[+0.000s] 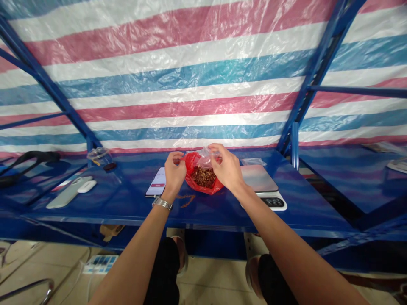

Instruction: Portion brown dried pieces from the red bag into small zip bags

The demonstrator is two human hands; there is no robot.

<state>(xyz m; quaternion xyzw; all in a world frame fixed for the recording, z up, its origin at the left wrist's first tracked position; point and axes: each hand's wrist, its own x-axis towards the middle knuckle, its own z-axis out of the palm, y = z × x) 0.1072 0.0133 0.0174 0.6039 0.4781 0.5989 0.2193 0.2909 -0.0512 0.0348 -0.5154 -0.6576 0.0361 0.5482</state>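
A red plastic bag point(194, 166) lies open on the blue metal shelf point(127, 203), with brown nuts or dried pieces point(203, 176) heaped inside. My left hand point(174, 173) pinches the bag's left rim; a metal watch sits on that wrist. My right hand point(226, 167) is closed on a small clear plastic bag point(205, 157), held just above the brown pieces. Both hands sit close together over the red bag.
A kitchen scale point(259, 180) with a steel platter stands just right of the red bag. A phone point(156, 183) with a lit screen lies left of it. Further left are a grey flat case point(65, 195), a white oval device point(86, 186) and a clear packet point(99, 156). A striped tarp hangs behind.
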